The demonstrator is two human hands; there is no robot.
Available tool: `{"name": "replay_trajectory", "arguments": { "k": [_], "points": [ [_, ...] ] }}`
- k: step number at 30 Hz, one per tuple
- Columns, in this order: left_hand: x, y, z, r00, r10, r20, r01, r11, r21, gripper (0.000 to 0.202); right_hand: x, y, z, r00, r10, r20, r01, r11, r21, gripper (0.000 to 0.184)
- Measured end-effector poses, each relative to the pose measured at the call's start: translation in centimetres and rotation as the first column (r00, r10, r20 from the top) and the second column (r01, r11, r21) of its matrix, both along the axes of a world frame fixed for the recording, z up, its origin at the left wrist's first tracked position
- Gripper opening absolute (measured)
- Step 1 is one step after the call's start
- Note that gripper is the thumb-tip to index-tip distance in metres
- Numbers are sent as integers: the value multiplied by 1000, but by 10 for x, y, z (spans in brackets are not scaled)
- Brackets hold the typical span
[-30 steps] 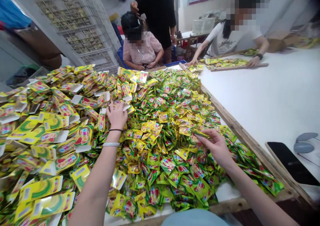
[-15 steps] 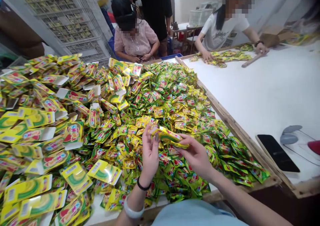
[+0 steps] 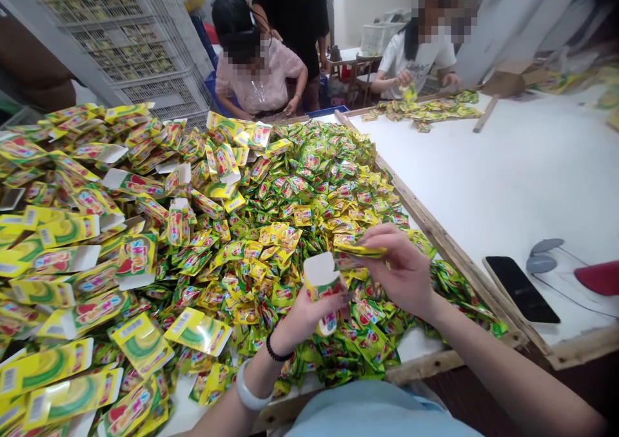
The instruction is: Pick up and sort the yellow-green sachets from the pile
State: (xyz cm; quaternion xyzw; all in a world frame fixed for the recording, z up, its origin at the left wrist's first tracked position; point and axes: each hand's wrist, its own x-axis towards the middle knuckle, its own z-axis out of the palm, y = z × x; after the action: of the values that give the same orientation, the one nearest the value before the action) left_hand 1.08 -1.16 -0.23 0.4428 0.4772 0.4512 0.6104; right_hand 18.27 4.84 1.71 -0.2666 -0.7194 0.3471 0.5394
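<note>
Gripping an upright open carton (image 3: 323,289), the left hand (image 3: 304,314) faces the right hand (image 3: 403,269) pinching flat sachets (image 3: 360,250).

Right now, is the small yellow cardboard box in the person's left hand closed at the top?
No, the small yellow cardboard box held in the left hand has its white top flap standing open.

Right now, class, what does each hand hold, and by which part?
Left hand: small carton, gripped round its lower body. Right hand: flat sachets, pinched at one end.
</note>
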Motion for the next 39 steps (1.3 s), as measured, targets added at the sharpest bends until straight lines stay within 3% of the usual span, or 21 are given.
{"name": "replay_trajectory", "arguments": {
  "k": [3,6,10,11,13,16,19,22,24,26,28,29,30,31,32,34,36,37,39],
  "points": [
    [0,-3,8,982,-187,13,187,981,-50,25,-6,9,7,943,176,284,-203,977,68,18],
    [-6,-5,7,967,-242,-80,240,970,-28,36,-3,2,12,783,234,577,-323,945,55,22],
    [-10,-11,-6,917,-341,-206,347,938,-4,42,10,-15,18,643,373,669,-420,902,-100,26],
    [-10,-13,-10,914,-353,-201,358,934,-11,46,14,-18,17,642,418,642,-423,892,-159,27],
    [-8,-15,-17,920,-365,-140,363,931,-47,53,20,-23,10,725,444,527,-360,896,-259,29],
    [-2,-17,-25,923,-375,-89,374,927,-33,55,22,-33,-11,875,330,355,-238,930,-279,12],
    [8,-14,-25,915,-394,-89,399,916,41,54,20,-45,-29,880,333,339,-266,936,-230,15],
    [16,-5,-22,896,-439,-70,444,894,66,71,29,-45,-32,846,348,404,-262,931,-254,16],
    [18,4,-21,908,-358,-217,391,911,133,81,47,-30,-29,864,190,466,-128,979,-161,14],
    [14,15,-26,861,-95,-500,253,933,257,69,70,-6,-23,860,-162,485,157,986,51,12],
    [7,29,-36,631,170,-757,148,931,333,45,88,23,-17,709,-540,454,475,841,258,23],
    [3,35,-42,483,225,-846,121,940,319,38,90,37,-16,628,-637,448,550,770,324,32],
    [0,41,-48,345,224,-912,102,956,274,34,87,50,-16,598,-658,457,548,752,366,39],
    [-2,46,-54,234,192,-953,90,972,218,33,79,60,-19,620,-616,486,484,788,381,42],
    [-3,50,-58,160,156,-975,87,981,171,31,65,69,-23,673,-507,538,356,860,366,43],
    [-5,53,-60,112,125,-986,110,984,137,24,29,82,-39,724,-215,655,51,964,260,54],
    [-8,50,-57,124,131,-984,144,978,149,19,-6,90,-59,697,-34,716,-120,979,163,61],
    [-11,46,-54,141,138,-980,156,975,159,19,-19,92,-68,693,4,721,-149,979,139,55],
    [-19,36,-46,265,171,-949,156,964,217,20,-34,94,-81,713,11,701,-140,982,127,33]
  ]
}}
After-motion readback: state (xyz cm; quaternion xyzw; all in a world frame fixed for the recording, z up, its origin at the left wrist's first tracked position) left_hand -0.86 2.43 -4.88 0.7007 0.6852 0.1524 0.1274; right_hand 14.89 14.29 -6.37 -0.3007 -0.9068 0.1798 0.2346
